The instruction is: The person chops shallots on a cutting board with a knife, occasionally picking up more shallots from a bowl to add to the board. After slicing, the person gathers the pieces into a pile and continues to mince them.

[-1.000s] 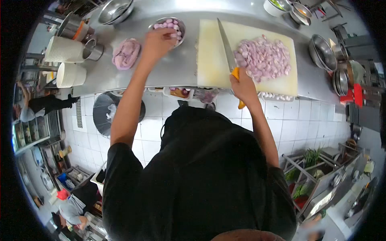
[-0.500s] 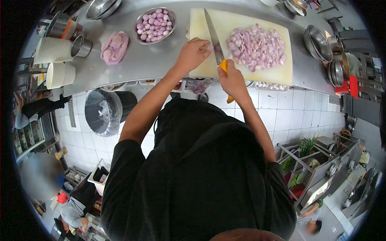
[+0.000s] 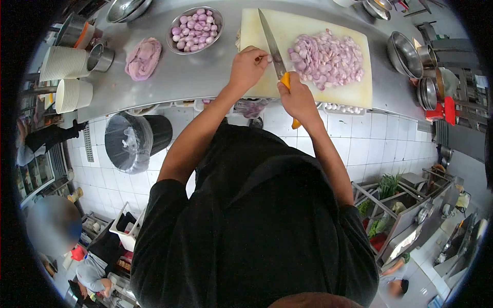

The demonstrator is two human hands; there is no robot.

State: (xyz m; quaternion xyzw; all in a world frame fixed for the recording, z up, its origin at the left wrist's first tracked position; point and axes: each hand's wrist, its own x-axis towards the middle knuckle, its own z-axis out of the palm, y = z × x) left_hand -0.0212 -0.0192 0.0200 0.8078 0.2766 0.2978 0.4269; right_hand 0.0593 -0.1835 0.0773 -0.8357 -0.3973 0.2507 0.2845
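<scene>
My right hand (image 3: 296,96) grips the yellow handle of a long kitchen knife (image 3: 270,41). Its blade points away from me over the left part of a pale cutting board (image 3: 331,98). Left of the blade, my left hand (image 3: 247,65) has its fingers closed around a small shallot piece (image 3: 269,58), mostly hidden by the fingertips. A broad heap of sliced shallots (image 3: 326,59) covers the right half of the board. Beyond my left hand, whole peeled shallots fill a metal bowl (image 3: 194,31).
A crumpled pinkish cloth (image 3: 143,59) lies on the steel counter (image 3: 115,90). Stacked white tubs (image 3: 73,96) stand at the left end, metal bowls (image 3: 405,55) at the right. A lined bin (image 3: 128,143) is on the floor. Other people are in the background.
The view has shifted slightly. My left hand stays beside the blade, its fingertips still closed on the piece. The knife and the sliced heap look nearly the same.
</scene>
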